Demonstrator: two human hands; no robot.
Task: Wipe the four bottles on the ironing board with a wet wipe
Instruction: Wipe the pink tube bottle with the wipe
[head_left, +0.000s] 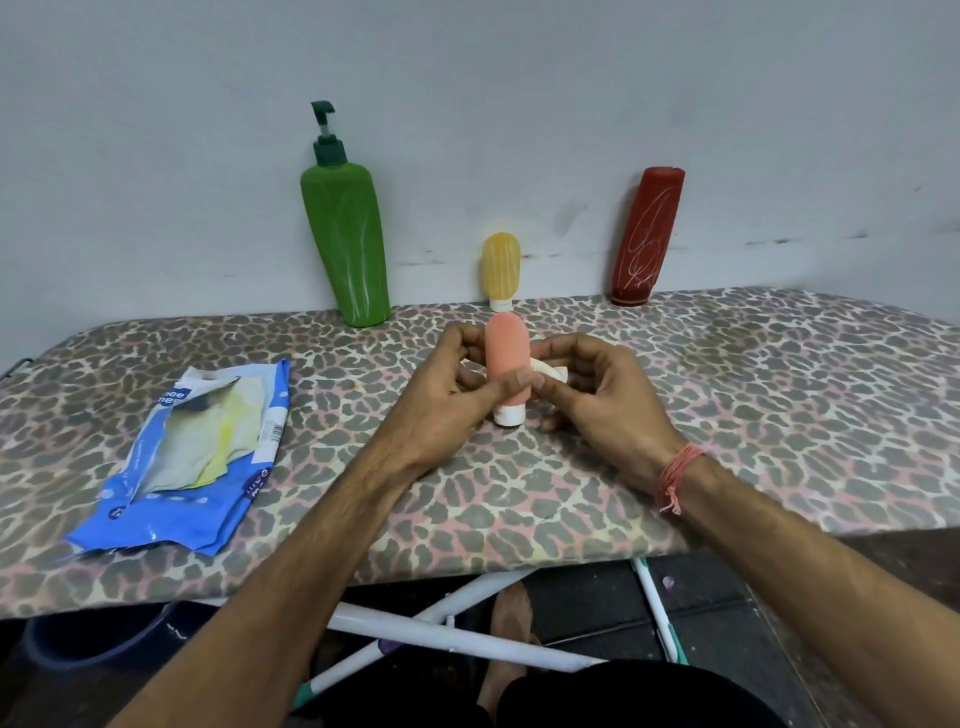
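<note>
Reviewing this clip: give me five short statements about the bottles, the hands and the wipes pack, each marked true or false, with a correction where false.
1. The green pump bottle lies flat on the ironing board. False: it stands, leaning towards the wall.
2. The pink bottle stands on its white cap between both hands. True.
3. The blue wipes pack lies beside the right hand. False: it lies beyond the left hand, torn open.
4. The yellow bottle stands between the green pump bottle and the red bottle. True.
5. The right hand holds a crumpled white wipe against the pink bottle. True.
</note>
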